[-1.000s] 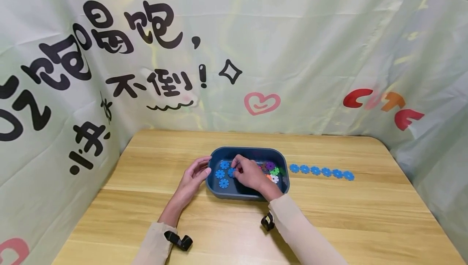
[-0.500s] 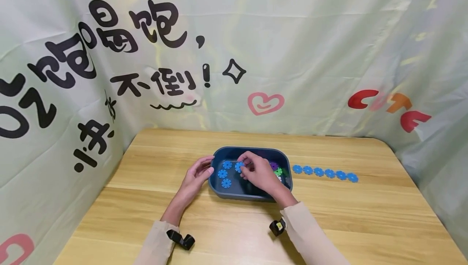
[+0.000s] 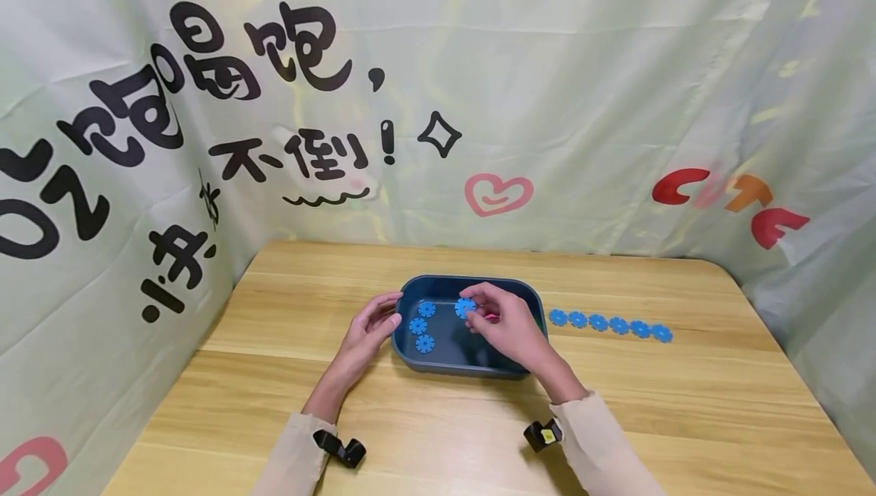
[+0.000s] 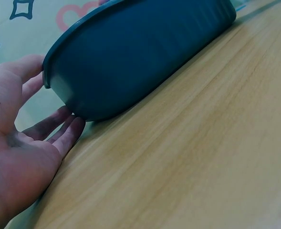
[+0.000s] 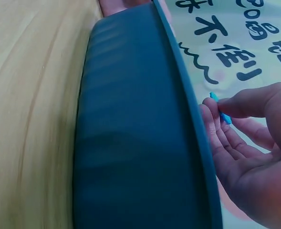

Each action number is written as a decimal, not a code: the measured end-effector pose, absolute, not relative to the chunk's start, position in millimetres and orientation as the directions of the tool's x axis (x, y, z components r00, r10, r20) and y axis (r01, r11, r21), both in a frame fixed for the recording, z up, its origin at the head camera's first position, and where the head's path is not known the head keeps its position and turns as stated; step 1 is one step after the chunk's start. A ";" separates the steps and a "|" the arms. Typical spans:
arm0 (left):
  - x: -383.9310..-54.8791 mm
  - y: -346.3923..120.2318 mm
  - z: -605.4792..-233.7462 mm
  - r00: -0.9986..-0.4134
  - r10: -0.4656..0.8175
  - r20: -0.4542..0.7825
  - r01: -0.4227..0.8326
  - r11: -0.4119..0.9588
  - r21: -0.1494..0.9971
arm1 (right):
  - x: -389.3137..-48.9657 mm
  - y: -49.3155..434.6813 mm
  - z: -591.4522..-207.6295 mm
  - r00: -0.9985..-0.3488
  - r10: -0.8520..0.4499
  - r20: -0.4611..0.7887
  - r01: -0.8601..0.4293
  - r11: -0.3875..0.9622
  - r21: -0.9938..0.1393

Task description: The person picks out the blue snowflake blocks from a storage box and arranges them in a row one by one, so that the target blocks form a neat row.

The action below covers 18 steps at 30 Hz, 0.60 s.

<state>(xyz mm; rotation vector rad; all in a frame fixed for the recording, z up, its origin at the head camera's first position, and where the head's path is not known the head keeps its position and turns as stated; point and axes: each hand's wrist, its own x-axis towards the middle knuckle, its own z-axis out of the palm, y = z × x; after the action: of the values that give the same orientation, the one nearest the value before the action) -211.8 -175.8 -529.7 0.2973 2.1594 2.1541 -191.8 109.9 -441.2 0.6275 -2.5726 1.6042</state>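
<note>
My right hand (image 3: 513, 329) pinches a blue notched plastic disc (image 3: 464, 307) between thumb and fingertips, above the dark blue bin (image 3: 448, 348). In the right wrist view the pinched disc (image 5: 227, 120) shows edge-on, past the bin's long wall (image 5: 135, 119). Against the bin's left end, my left hand (image 3: 366, 332) rests with loosely bent fingers. The left wrist view has its fingertips (image 4: 76, 126) on the outer wall low down, and others near the rim. Three more blue discs (image 3: 418, 325) lie at the left inside the bin. My right hand covers most of the bin's right part.
A row of several blue discs (image 3: 598, 322) lies on the wooden table (image 3: 424, 435), to the right of the bin. A printed cloth (image 3: 575, 100) hangs behind and at both sides. A sliver of pink (image 3: 492, 317) shows beside my right fingers.
My right hand has lifted a blue disc from the left group and carried it rightward over the bin. The coloured pieces at the right have become covered. My left hand stays at the bin.
</note>
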 end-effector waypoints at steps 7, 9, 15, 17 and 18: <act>-212.6 -175.9 -529.5 -0.976 0.201 0.080 0.083 0.002 0.997 | -185.3 122.0 -438.9 -0.912 -0.291 0.289 -0.393 0.417 -0.820; -212.6 -175.9 -529.4 -0.976 0.202 0.079 0.082 0.005 0.997 | -183.1 125.3 -437.8 -0.914 -0.287 0.285 -0.387 0.412 -0.825; -212.3 -175.5 -529.9 -0.977 0.194 0.086 0.086 -0.008 0.996 | -175.9 135.4 -432.6 -0.931 -0.272 0.242 -0.338 0.396 -0.854; -212.1 -175.3 -530.2 -0.977 0.195 0.087 0.085 -0.017 0.996 | -173.4 139.5 -431.0 -0.940 -0.257 0.224 -0.315 0.402 -0.860; -212.1 -175.2 -530.4 -0.977 0.196 0.085 0.083 -0.018 0.996 | -172.2 141.7 -430.4 -0.943 -0.248 0.221 -0.308 0.410 -0.859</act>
<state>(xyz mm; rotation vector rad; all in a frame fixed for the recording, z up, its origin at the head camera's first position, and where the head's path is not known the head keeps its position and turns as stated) -212.1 -175.2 -530.4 0.3056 2.1430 2.1645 -172.2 141.7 -430.4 0.5112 -2.5879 1.5959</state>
